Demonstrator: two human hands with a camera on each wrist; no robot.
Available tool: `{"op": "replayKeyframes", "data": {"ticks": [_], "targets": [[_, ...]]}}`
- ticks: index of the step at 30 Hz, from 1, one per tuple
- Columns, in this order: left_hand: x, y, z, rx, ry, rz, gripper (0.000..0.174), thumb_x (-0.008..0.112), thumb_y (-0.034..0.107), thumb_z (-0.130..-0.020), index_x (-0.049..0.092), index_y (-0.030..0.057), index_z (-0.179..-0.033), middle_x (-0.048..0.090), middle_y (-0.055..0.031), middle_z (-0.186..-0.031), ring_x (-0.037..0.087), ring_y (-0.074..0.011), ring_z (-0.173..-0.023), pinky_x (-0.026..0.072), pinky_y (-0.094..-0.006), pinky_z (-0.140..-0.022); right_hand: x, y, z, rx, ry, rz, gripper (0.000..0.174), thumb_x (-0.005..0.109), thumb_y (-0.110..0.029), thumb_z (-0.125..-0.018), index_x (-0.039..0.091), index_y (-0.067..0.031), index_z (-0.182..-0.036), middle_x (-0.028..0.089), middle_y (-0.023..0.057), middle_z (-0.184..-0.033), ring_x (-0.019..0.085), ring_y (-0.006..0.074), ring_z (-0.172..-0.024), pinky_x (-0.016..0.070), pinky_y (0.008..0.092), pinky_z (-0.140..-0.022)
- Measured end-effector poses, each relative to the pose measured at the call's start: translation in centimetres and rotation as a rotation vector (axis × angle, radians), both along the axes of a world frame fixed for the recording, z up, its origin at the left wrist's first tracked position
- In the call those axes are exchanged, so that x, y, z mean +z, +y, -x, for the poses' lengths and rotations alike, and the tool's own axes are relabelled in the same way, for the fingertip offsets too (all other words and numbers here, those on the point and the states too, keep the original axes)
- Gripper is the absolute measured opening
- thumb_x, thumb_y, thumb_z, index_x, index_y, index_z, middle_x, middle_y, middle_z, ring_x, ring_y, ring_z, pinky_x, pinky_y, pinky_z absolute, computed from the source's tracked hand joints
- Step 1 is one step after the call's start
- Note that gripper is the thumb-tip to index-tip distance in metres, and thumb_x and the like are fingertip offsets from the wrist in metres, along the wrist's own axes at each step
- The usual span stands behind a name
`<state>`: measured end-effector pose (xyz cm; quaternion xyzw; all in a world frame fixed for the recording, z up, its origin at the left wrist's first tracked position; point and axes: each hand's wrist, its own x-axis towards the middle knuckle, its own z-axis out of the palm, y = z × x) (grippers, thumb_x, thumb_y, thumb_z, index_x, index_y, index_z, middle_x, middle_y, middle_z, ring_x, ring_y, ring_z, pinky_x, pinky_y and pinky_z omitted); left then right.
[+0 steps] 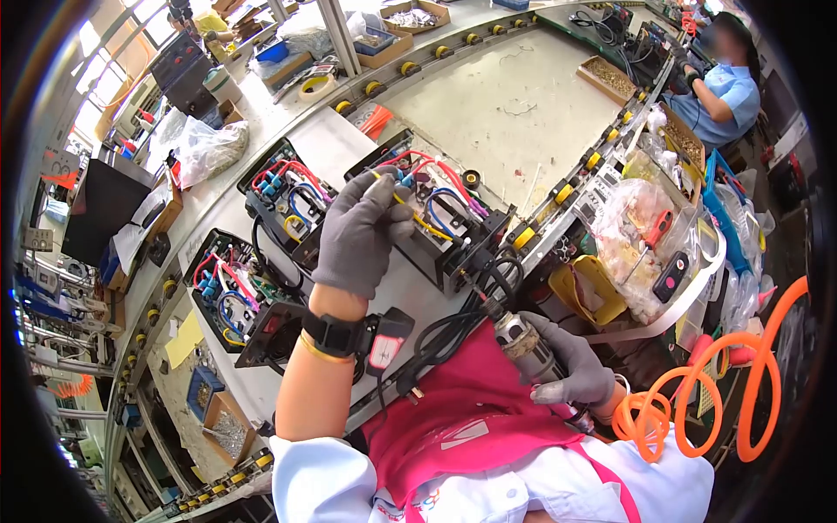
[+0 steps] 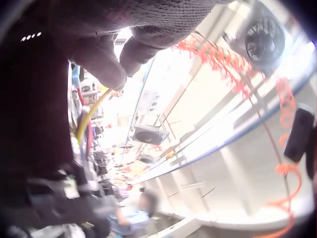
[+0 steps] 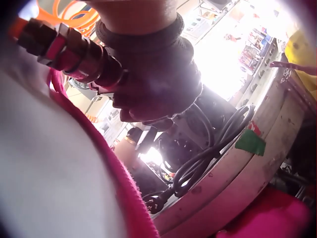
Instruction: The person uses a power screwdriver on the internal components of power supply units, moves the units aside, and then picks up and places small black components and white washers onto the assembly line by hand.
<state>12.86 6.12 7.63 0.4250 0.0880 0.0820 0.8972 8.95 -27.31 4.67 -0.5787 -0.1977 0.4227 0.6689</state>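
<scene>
In the head view my gloved left hand (image 1: 359, 235) reaches over an open black housing (image 1: 446, 253) with red, blue and purple wires. Its thumb and fingertips pinch a yellow wire (image 2: 88, 119), which bends down toward the housing in the left wrist view. My gloved right hand (image 1: 575, 359) grips a pneumatic screwdriver (image 1: 525, 347) in front of the pink apron, its bit pointing toward the housing. In the right wrist view the hose fitting (image 3: 74, 52) sticks out behind that hand. Black power cables (image 1: 436, 340) lie by the bench edge.
Two more open wired housings, one nearer (image 1: 248, 296) and one farther (image 1: 288, 205), sit to the left. An orange coiled hose (image 1: 758, 392) loops at right. Beside the roller rail stand a yellow container (image 1: 586, 289) and plastic bags (image 1: 628, 231). Another person (image 1: 724, 96) sits at far right.
</scene>
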Motion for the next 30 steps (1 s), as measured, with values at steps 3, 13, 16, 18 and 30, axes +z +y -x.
{"op": "replayKeyframes", "data": {"ticks": [3, 13, 16, 18, 30], "targets": [[0.9, -1.8, 1.1, 0.069, -0.104, 0.04, 0.013, 0.054, 0.011, -0.1, 0.059, 0.0016, -0.107, 0.065, -0.0114, -0.099, 0.068, -0.0263, -0.099, 0.0592, -0.0418, -0.087, -0.1, -0.1, 0.0, -0.001, 0.005, 0.013, 0.105, 0.084, -0.02, -0.069, 0.024, 0.0009, -0.153, 0.047, 0.0093, -0.141, 0.045, 0.0147, -0.127, 0.0317, 0.0297, -0.109], [-1.1, -4.4, 3.1, 0.202, -0.481, -1.351, 0.024, 0.071, -0.004, -0.074, 0.07, 0.0068, -0.095, 0.065, -0.0098, -0.093, 0.064, -0.0232, -0.084, 0.0516, -0.0322, -0.075, 0.2, 0.0, 0.1, -0.005, -0.001, 0.099, 0.112, 0.087, -0.024, -0.067, 0.02, 0.0055, -0.152, 0.047, 0.011, -0.14, 0.046, 0.0169, -0.126, 0.031, 0.0301, -0.109], [-1.0, -3.2, 2.5, 0.249, -0.581, -1.432, 0.022, 0.073, -0.001, -0.075, 0.071, 0.0072, -0.096, 0.065, -0.0082, -0.092, 0.064, -0.0248, -0.084, 0.0506, -0.0341, -0.073, 0.5, 0.0, 0.0, 0.01, 0.047, 0.143, 0.113, 0.087, -0.025, -0.067, 0.019, 0.0063, -0.152, 0.047, 0.0113, -0.14, 0.045, 0.0175, -0.127, 0.0306, 0.0302, -0.109], [-0.5, -2.8, 2.4, 0.216, -0.575, -1.417, 0.018, 0.076, 0.013, -0.078, 0.071, 0.007, -0.094, 0.066, -0.0067, -0.092, 0.064, -0.0253, -0.084, 0.0502, -0.0347, -0.073, 0.9, 0.0, 0.0, 0.023, 0.113, 0.17, 0.116, 0.087, -0.025, -0.066, 0.016, 0.0056, -0.152, 0.047, 0.0112, -0.14, 0.045, 0.0182, -0.128, 0.0297, 0.0306, -0.11], [-0.6, -4.3, 2.5, 0.309, -0.472, -1.21, 0.017, 0.077, 0.0, -0.074, 0.066, 0.0044, -0.086, 0.06, -0.0092, -0.085, 0.068, -0.0255, -0.084, 0.0575, -0.0339, -0.076, 0.6, 0.2, 0.1, -0.035, 0.149, 0.196, 0.116, 0.088, -0.017, -0.058, 0.022, 0.0015, -0.152, 0.056, 0.0091, -0.12, 0.056, 0.0139, -0.094, 0.0438, 0.0273, -0.082]]}}
